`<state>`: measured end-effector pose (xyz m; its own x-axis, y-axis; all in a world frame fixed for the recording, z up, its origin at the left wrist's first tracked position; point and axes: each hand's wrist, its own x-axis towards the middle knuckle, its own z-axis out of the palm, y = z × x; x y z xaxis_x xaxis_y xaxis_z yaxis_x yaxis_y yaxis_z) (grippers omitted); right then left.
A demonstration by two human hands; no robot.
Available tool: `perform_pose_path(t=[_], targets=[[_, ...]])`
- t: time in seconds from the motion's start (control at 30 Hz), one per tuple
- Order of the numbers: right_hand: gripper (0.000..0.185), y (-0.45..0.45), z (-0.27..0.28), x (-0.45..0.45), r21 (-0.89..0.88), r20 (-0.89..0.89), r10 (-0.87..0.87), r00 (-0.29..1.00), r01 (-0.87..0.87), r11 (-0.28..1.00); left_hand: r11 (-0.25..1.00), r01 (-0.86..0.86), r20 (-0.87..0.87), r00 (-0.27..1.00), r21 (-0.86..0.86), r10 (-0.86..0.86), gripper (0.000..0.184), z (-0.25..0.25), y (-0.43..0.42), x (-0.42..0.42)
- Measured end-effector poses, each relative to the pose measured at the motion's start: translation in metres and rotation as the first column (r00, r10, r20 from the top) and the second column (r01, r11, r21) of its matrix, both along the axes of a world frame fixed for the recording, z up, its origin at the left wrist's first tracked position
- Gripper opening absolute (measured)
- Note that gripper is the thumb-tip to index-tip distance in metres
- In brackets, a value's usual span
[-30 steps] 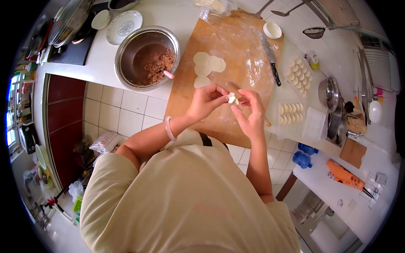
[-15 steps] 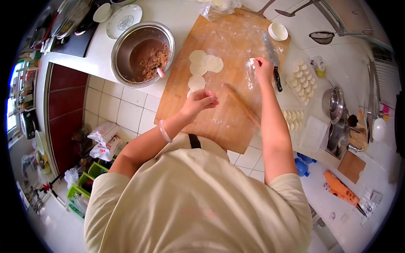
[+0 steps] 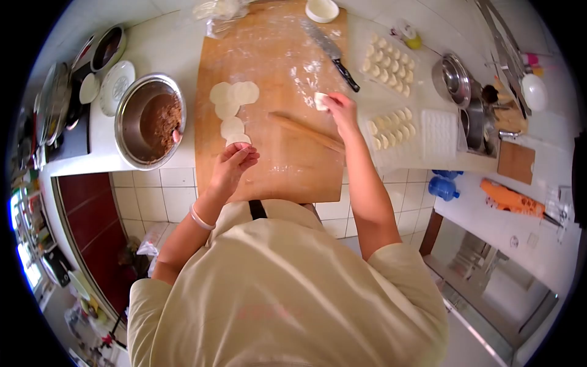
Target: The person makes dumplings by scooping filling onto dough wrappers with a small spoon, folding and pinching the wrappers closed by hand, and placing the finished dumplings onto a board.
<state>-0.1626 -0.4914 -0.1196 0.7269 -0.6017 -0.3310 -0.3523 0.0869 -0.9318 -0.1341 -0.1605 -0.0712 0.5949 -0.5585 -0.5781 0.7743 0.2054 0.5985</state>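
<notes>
Right now the right hand (image 3: 342, 111) is pinching a small white dough piece (image 3: 320, 101), thumb and fingertips closing on its edge with no visible gap between them. That piece is sitting at the ends of the fingers, on their left side, just beside a dusting of flour (image 3: 306, 78). Beyond this grip a knife (image 3: 330, 55) is lying with its handle pointing back toward the hand, and farther off a small white bowl (image 3: 322, 10) is standing. To the right of the same grip, two groups of folded dumplings are resting, the farther group (image 3: 389, 65) and the nearer group (image 3: 391, 129), with a ribbed white tray (image 3: 439, 131) lying beyond the nearer one.

Meanwhile the left hand (image 3: 234, 164) is reaching to the lowest round wrapper (image 3: 238, 139), its fingers bending close together at the near edge; whether they are gripping it or merely touching it, I cannot tell. More wrappers (image 3: 227, 110) are lying just past those fingertips, overlapping on the wooden board (image 3: 284, 183). Left of this hand a metal bowl (image 3: 125, 125) is holding brown filling (image 3: 166, 125). Between the two hands a rolling pin (image 3: 306, 132) is lying aslant.
</notes>
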Motion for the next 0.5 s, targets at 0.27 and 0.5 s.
perform_pose_path(t=[0.27, 0.5], targets=[[0.02, -0.118, 0.03, -0.185, 0.102, 0.109, -0.462, 0.88, 0.452, 0.886, 0.996, 0.095, -0.024, 0.995, -0.004, -0.095, 0.007, 0.0, -0.021, -0.014], [0.012, -0.106, 0.001, -0.23, -0.576, -0.334, -0.126, 0.934, -0.096, 0.812, 0.995, 0.103, -0.013, 0.995, 0.011, -0.102, 0.008, 0.0, -0.028, -0.021]])
